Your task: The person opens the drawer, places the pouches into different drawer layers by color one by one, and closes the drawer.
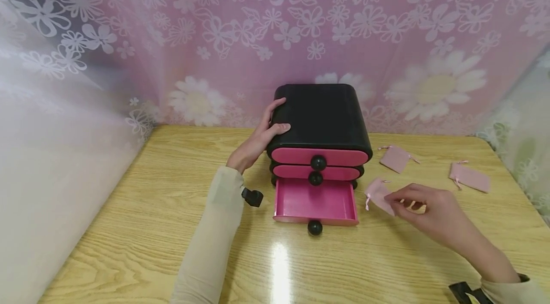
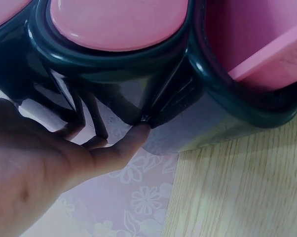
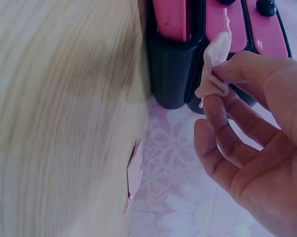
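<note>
A small black chest of drawers (image 1: 320, 115) with pink fronts and round black knobs stands at the middle of the table. Its bottom drawer (image 1: 315, 201) is pulled out and shows a bare pink inside; the upper two are in. My left hand (image 1: 258, 141) rests against the chest's left side, thumb and fingertips at its top edge. In the left wrist view, the fingertips touch the glossy black side (image 2: 114, 101). To the right of the drawer, my right hand (image 1: 434, 208) pinches a pink drawstring pouch (image 1: 378, 195) between thumb and fingers. The pouch (image 3: 215, 64) hangs creased in the right wrist view.
Two more pink drawstring pouches lie on the table at the right, one (image 1: 395, 159) beside the chest and another (image 1: 470, 177) farther right. Behind the wooden table (image 1: 185, 175) hangs a pink flowered curtain (image 1: 240, 56).
</note>
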Action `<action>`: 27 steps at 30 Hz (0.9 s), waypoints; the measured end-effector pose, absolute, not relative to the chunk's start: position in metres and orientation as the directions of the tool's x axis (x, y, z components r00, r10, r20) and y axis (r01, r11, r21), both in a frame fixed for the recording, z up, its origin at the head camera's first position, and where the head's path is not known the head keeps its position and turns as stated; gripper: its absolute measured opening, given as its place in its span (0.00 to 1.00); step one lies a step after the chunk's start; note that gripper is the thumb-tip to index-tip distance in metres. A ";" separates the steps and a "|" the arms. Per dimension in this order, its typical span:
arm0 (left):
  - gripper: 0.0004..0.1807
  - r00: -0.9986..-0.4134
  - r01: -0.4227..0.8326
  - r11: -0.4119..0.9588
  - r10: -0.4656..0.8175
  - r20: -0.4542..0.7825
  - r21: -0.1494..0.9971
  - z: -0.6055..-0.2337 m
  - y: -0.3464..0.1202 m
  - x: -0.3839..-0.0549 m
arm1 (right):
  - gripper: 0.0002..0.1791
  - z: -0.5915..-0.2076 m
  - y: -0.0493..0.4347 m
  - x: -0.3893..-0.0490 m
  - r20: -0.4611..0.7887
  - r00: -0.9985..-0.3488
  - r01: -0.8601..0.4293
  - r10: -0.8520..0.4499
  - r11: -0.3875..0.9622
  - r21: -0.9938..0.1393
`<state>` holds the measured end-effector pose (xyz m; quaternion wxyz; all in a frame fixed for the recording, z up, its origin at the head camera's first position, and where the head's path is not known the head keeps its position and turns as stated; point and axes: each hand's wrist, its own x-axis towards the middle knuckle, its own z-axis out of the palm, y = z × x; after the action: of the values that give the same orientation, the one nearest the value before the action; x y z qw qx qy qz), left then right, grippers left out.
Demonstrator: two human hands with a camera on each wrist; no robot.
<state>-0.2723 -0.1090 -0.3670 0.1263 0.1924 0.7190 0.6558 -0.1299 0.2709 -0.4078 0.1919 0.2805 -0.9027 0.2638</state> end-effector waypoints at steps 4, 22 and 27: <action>0.37 -0.893 0.121 0.068 0.443 0.078 0.990 -0.367 -0.110 -0.273 | 0.26 -0.406 0.263 -0.127 0.515 -0.740 -0.648 -0.432 0.662 -0.376; 0.36 -0.896 0.118 0.066 0.438 0.078 0.991 -0.366 -0.109 -0.273 | 0.20 -0.402 0.226 -0.132 0.542 -0.690 -0.717 -0.479 0.552 -0.426; 0.36 -0.894 0.119 0.071 0.441 0.076 0.990 -0.368 -0.109 -0.273 | 0.21 -0.402 0.220 -0.134 0.529 -0.695 -0.715 -0.487 0.546 -0.437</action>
<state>-0.2727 -0.1086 -0.3675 0.1231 0.1942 0.7215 0.6531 -0.1341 0.2200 -0.4019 0.1755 0.3489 -0.8614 0.3248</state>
